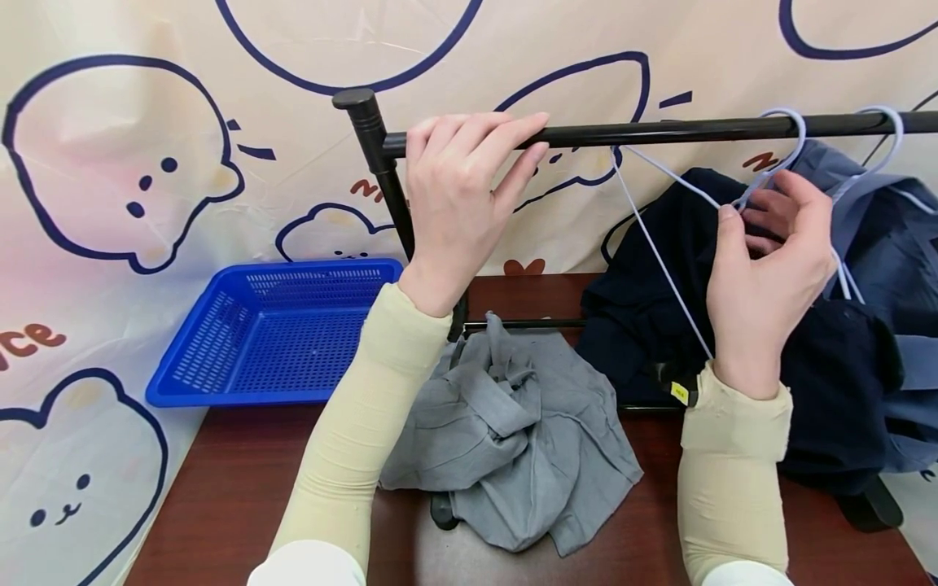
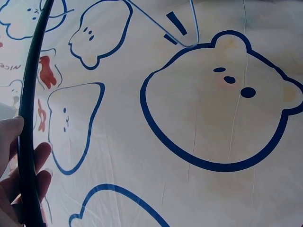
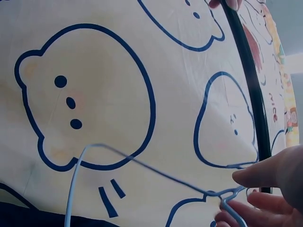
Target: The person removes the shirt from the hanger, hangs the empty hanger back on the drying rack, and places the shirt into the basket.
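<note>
My left hand (image 1: 462, 187) grips the black rail (image 1: 659, 130) near its left end, and its fingers (image 2: 43, 153) curl round the bar in the left wrist view. At the right, my right hand (image 1: 769, 268) pinches a light blue wire hanger (image 1: 667, 171) at its neck, between thumb and fingers. This hanger's hook loops over the rail; its bare frame (image 3: 156, 172) shows no garment on it in the right wrist view. A second light blue hanger (image 1: 896, 134) hangs farther right, holding blue-grey clothing (image 1: 843, 175). Part of the first hanger is hidden behind my right hand.
A crumpled grey garment (image 1: 542, 439) lies on the brown table (image 1: 256, 488) below the rail. Behind my left forearm sits a blue perforated basket (image 1: 308, 350). Dark navy cloth (image 1: 645, 285) fills the space behind my right hand. A patterned curtain (image 1: 183, 212) backs everything.
</note>
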`<action>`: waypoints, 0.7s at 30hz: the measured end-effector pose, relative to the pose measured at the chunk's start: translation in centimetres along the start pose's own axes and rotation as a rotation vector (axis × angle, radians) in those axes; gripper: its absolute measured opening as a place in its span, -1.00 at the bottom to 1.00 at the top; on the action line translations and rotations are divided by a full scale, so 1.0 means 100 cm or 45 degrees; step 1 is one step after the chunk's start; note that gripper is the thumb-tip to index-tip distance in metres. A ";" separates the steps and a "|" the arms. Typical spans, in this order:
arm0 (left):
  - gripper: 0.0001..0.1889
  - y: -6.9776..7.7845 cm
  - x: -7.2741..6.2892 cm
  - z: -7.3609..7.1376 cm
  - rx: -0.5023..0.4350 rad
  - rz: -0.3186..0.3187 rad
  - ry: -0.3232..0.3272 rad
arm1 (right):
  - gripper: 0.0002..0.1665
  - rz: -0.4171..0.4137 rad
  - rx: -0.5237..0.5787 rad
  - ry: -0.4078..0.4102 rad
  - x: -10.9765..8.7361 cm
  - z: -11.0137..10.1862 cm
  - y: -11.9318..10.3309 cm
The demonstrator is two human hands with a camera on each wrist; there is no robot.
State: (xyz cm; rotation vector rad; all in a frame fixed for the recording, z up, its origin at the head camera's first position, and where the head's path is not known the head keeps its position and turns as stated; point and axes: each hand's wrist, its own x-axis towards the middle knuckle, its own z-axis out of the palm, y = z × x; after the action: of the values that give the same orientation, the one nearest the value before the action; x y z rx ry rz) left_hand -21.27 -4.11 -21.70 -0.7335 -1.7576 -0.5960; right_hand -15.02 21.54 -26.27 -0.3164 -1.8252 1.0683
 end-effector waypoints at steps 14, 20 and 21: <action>-0.71 -0.001 0.000 0.001 0.004 0.006 0.011 | -0.37 -0.343 0.093 0.043 -0.023 -0.013 -0.022; -0.68 0.000 0.000 0.000 0.011 0.000 -0.008 | -0.36 -0.371 0.194 -0.010 -0.036 -0.015 -0.032; -0.68 0.000 0.000 0.000 0.010 -0.001 -0.008 | -0.36 -0.375 0.210 -0.020 -0.038 -0.015 -0.035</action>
State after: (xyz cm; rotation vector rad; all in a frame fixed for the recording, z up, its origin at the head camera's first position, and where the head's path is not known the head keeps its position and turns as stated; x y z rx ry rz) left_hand -21.34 -4.10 -21.69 -0.7302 -1.7655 -0.5880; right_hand -11.07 17.97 -25.64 0.0588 -1.7204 1.0064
